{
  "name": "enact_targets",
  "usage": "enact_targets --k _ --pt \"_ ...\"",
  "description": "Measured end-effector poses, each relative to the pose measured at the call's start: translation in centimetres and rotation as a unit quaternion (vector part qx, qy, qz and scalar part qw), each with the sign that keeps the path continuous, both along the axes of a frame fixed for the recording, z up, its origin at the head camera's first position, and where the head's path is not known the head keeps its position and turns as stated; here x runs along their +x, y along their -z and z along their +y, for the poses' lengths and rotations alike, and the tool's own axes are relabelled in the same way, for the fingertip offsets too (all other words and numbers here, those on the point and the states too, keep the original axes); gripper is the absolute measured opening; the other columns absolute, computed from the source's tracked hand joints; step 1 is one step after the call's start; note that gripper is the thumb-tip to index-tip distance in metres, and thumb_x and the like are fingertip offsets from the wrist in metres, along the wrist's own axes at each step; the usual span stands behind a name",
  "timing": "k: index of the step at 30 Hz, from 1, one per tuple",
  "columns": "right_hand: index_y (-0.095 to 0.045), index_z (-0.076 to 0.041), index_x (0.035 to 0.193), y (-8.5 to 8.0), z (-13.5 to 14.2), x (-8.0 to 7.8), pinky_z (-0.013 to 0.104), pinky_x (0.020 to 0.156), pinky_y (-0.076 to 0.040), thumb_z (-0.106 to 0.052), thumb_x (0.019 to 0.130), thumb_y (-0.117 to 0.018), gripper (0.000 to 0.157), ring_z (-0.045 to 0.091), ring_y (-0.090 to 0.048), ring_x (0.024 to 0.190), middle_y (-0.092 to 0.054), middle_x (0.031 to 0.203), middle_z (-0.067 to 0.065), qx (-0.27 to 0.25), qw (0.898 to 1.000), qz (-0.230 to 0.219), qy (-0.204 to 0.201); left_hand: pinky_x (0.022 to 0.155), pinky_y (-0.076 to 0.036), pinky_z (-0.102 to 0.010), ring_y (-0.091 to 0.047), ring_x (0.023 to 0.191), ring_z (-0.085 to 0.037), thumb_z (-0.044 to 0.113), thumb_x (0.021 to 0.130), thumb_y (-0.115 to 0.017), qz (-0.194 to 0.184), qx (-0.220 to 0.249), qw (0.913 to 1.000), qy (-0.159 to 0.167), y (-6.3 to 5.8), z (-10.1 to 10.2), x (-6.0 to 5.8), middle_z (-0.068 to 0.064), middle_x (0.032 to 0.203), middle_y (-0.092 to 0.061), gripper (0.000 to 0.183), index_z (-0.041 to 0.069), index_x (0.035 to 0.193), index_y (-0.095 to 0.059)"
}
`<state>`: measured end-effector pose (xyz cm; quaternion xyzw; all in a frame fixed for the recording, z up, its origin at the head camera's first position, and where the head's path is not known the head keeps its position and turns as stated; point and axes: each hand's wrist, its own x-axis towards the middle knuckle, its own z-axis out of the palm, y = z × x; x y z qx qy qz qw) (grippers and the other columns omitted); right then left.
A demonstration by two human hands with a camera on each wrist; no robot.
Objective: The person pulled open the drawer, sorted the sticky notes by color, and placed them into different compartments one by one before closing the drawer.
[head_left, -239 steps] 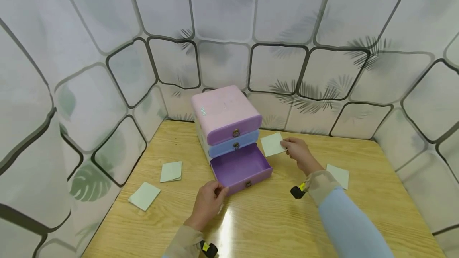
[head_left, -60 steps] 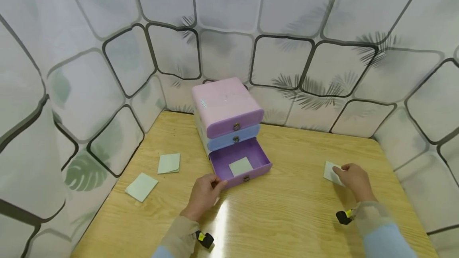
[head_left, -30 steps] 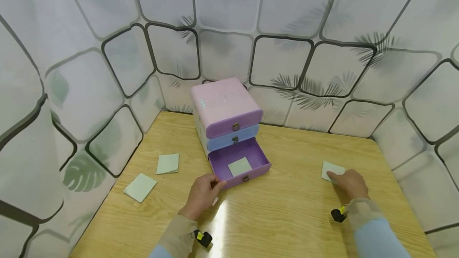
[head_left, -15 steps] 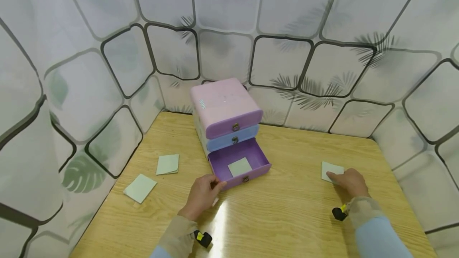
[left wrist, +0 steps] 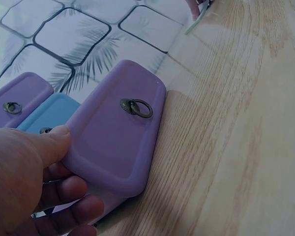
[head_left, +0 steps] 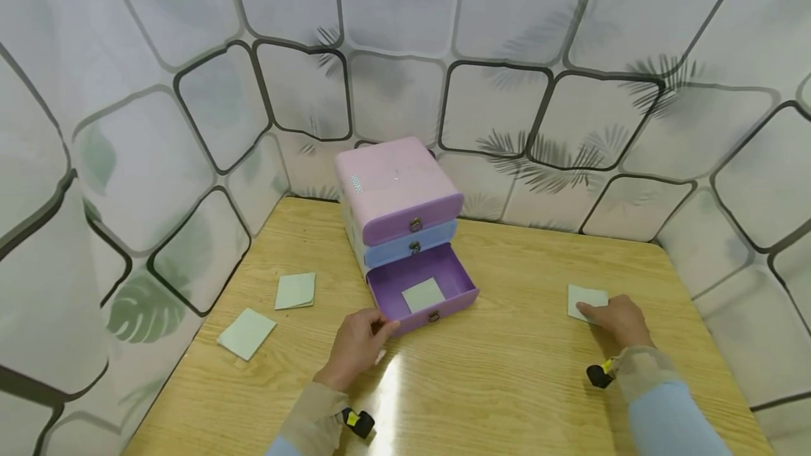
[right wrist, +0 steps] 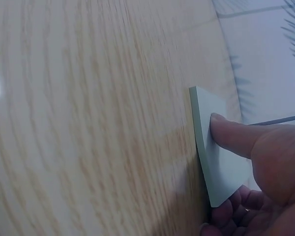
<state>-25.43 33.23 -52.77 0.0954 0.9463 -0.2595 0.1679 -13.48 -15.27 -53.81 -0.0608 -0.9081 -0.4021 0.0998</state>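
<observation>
My left hand (head_left: 356,345) pinches the near left corner of the pulled-out purple bottom drawer (head_left: 453,307); in the left wrist view the thumb lies on the drawer front (left wrist: 115,140), by its ring pull (left wrist: 140,108). A pale green sticky note pad (head_left: 423,295) lies flat inside that drawer. At the right of the table, my right hand (head_left: 619,322) grips another pale green pad (right wrist: 226,167), thumb on its top face and fingers curled at its near edge. The pad's far edge sits close over the wood.
The pink-topped drawer box (head_left: 399,181) stands at the back, its blue middle drawer (head_left: 437,236) and purple top drawer (head_left: 386,229) pushed in. Two places on the left hold pale green pads: a stack (head_left: 295,290) and a nearer pad (head_left: 247,333). A patterned curtain (head_left: 393,97) encloses the table.
Eight seconds ago my right hand held a pad beside the bare drawer; a pad now lies inside. The right hand has moved right and gripped another pad. The left hand stays on the drawer.
</observation>
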Motion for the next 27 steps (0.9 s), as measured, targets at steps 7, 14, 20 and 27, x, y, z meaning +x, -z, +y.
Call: enact_targets --k 7,14,20,27 --pt "-0.030 0.028 0.129 0.2 -0.3 0.1 0.059 0.090 -0.042 -0.054 0.087 -0.063 0.097 0.053 -0.046 0.108 -0.036 0.128 0.046 -0.027 0.999 0.016 0.018 0.051 -0.041 -0.021 -0.045 0.055 -0.003 0.030 0.090 -0.068 -0.003 0.000 1.0000 0.003 -0.1 0.0 0.0 0.012 0.064 -0.051 0.022 0.019 0.072 -0.061" --pt "-0.023 0.026 0.134 0.1 -0.7 0.0 0.060 0.095 -0.038 -0.052 0.087 -0.063 0.099 0.057 -0.039 0.117 -0.032 0.133 0.045 -0.035 0.999 0.029 0.027 0.052 -0.042 -0.021 -0.046 0.056 -0.003 0.031 0.091 -0.067 -0.007 0.005 1.0000 0.004 -0.2 0.1 0.1 0.012 0.065 -0.052 0.023 0.018 0.073 -0.062" --pt "-0.032 0.021 0.131 0.8 -0.8 -0.1 0.059 0.093 -0.039 -0.038 0.095 -0.050 0.072 0.054 -0.042 0.113 -0.038 0.129 0.042 -0.027 0.997 0.054 0.046 0.051 -0.041 -0.021 -0.045 0.055 -0.003 0.032 0.091 -0.067 -0.010 -0.001 0.9999 0.005 -0.3 0.1 0.1 0.012 0.065 -0.052 0.023 0.018 0.073 -0.062" --pt "-0.040 0.016 0.130 1.4 -1.0 -0.4 0.058 0.096 -0.037 -0.023 0.095 -0.038 0.053 0.050 -0.042 0.116 -0.043 0.129 0.037 -0.047 0.993 0.089 0.068 0.051 -0.041 -0.021 -0.044 0.055 -0.003 0.029 0.090 -0.069 0.000 -0.012 0.9999 0.003 -0.5 0.2 0.1 0.012 0.064 -0.051 0.022 0.018 0.072 -0.062"
